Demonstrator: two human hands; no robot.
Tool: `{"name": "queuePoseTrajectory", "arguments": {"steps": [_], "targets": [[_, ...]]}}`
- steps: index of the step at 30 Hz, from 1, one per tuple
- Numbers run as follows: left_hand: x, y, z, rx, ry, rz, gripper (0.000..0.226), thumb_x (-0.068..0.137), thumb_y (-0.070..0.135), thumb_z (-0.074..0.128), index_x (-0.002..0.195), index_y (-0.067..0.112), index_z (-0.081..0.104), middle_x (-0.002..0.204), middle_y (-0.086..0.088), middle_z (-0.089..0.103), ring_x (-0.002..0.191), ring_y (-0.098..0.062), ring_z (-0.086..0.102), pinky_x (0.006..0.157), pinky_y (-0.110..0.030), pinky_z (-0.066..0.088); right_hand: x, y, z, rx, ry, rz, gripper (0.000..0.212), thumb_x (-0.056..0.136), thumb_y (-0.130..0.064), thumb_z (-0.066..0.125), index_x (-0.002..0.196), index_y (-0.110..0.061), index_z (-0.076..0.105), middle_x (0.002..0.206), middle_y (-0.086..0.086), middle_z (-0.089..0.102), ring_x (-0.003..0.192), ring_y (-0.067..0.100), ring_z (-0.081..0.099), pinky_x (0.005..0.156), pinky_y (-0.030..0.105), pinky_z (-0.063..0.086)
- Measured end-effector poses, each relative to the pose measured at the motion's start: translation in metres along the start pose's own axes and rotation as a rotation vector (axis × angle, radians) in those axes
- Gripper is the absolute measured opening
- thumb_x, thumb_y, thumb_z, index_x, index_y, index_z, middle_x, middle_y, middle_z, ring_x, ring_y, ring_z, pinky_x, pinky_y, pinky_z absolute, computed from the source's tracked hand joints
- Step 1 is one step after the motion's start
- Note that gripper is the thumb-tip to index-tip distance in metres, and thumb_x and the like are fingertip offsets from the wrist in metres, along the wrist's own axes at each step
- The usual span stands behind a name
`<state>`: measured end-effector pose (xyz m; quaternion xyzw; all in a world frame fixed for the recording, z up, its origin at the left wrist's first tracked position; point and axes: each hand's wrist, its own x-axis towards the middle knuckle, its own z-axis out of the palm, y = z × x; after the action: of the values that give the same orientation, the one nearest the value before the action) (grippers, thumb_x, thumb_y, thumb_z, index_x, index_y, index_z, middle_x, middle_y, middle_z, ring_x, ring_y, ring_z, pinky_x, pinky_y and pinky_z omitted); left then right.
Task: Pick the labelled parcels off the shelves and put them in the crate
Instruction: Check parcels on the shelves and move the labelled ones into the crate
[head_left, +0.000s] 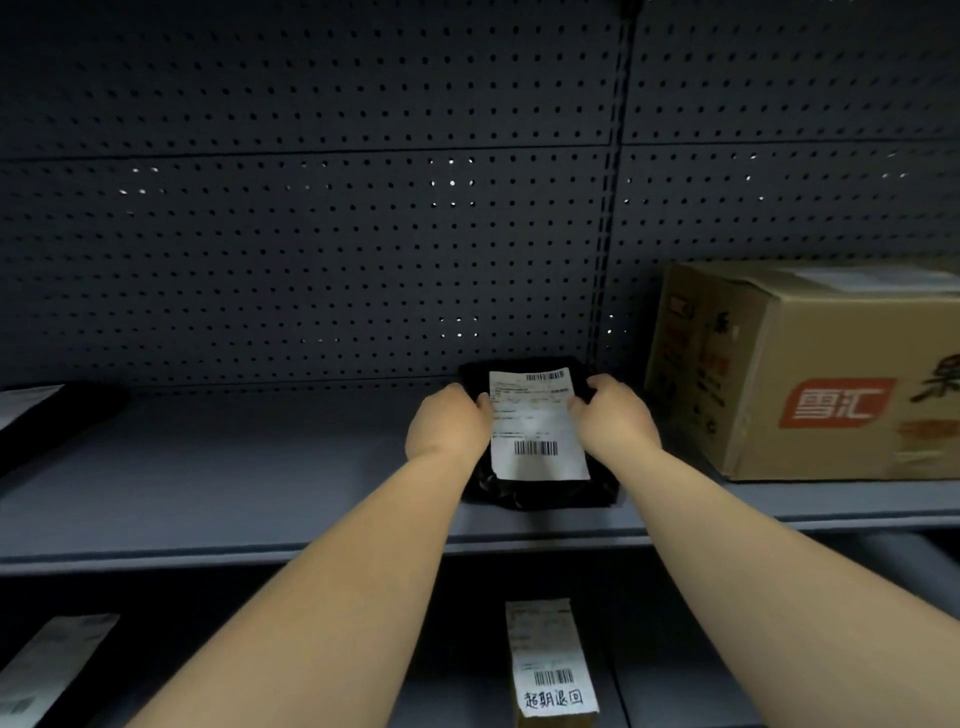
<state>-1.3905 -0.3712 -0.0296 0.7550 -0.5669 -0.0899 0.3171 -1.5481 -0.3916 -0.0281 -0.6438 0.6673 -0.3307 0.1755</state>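
Observation:
A black plastic-wrapped parcel (540, 491) with a white barcode label (537, 431) lies on the grey shelf (260, 467), near its middle. My left hand (447, 423) grips its left side, fingers curled over the edge by the label. My right hand (613, 415) grips the right side the same way. Both forearms reach in from the bottom of the view. The crate is out of sight.
A large brown cardboard box (810, 374) stands on the shelf just right of the parcel. Another dark labelled parcel (47, 415) lies at the far left. On the lower shelf sit a narrow labelled box (550, 665) and a labelled package (47, 670). Dark pegboard (311, 249) backs the shelf.

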Motion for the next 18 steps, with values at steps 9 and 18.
{"name": "queuePoseTrajectory", "arguments": {"steps": [9,18], "targets": [[0.031,0.004,0.02,-0.456,-0.132,-0.305,0.038,0.096,0.032,0.044,0.065,0.01,0.048,0.07,-0.005,0.053,0.064,-0.019,0.051,0.062,-0.026,0.042,0.029,0.006,0.002,0.396,-0.136,0.266,0.032,0.096,-0.022,0.045,0.111,0.002,0.06,0.114,0.019,0.063,0.103,0.032,0.059,0.092,0.04,0.049],[0.029,0.008,0.019,-0.718,-0.155,-0.449,0.035,0.094,0.034,0.048,0.066,0.012,0.048,0.082,-0.008,0.06,0.077,-0.023,0.058,0.079,-0.034,0.05,0.03,0.003,0.004,0.637,-0.195,0.319,0.023,0.095,-0.025,0.05,0.087,-0.008,0.063,0.101,0.014,0.066,0.091,0.028,0.063,0.09,0.039,0.05]]}}
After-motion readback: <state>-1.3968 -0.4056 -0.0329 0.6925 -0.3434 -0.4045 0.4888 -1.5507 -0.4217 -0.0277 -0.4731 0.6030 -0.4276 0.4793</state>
